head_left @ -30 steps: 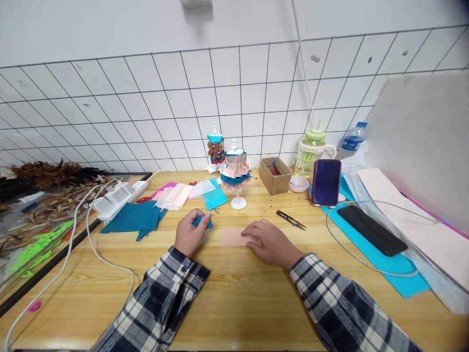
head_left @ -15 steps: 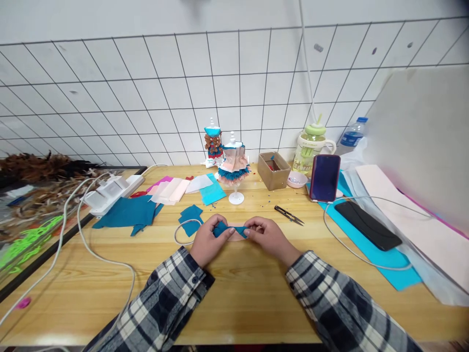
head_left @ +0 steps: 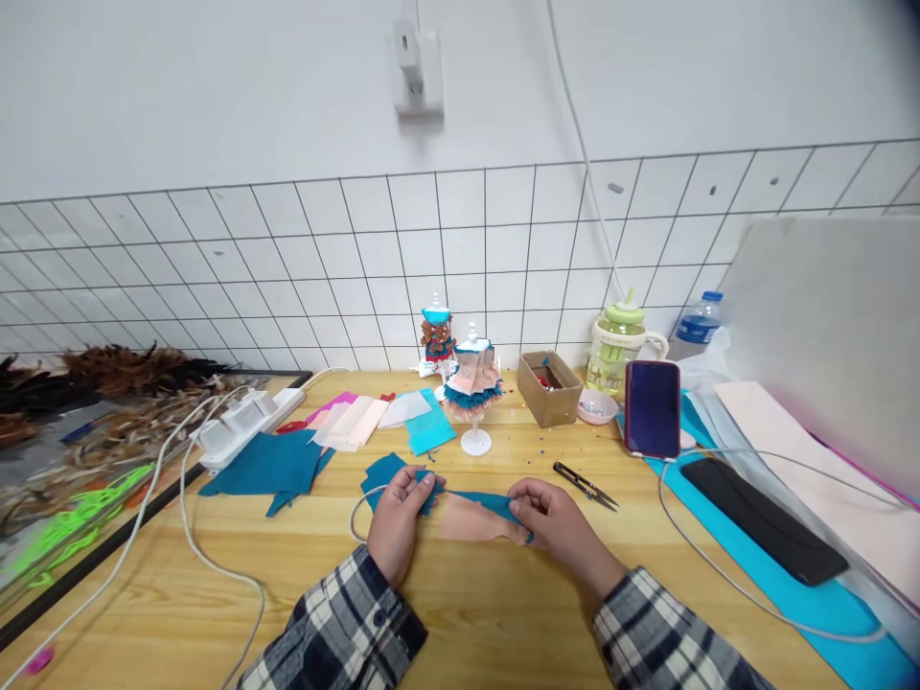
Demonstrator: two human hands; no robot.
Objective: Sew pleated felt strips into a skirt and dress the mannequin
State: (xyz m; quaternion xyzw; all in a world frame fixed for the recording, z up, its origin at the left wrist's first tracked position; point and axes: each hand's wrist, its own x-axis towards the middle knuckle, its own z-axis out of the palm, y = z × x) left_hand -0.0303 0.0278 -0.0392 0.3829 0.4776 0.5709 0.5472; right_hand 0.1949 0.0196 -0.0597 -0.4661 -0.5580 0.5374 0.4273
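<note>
My right hand [head_left: 564,532] pinches the right end of a teal strip [head_left: 489,501] of thin, crepe-like material. A peach piece [head_left: 467,522] of similar material hangs along the strip's lower side. My left hand [head_left: 402,517] is closed, thumb against fingers, on a bit of teal material at the left; whether it joins the strip is unclear. Behind that hand lie cut teal pieces [head_left: 379,473] and a white cable loop [head_left: 355,516]. Beyond both hands stands a small white dress form [head_left: 475,441] wearing a peach and teal ruffled dress [head_left: 474,372].
Thread snips [head_left: 586,487] lie right of my hands. Behind them are a cardboard box [head_left: 550,391], a pink dish [head_left: 596,407], a drink jar [head_left: 610,359] and an upright phone [head_left: 652,409]. A power strip [head_left: 251,426] and teal sheet [head_left: 263,467] lie left; a black phone [head_left: 764,519] lies right.
My hands have moved apart, spreading the teal strip and showing more of the peach piece. The head view has tilted up, so a wall socket now shows.
</note>
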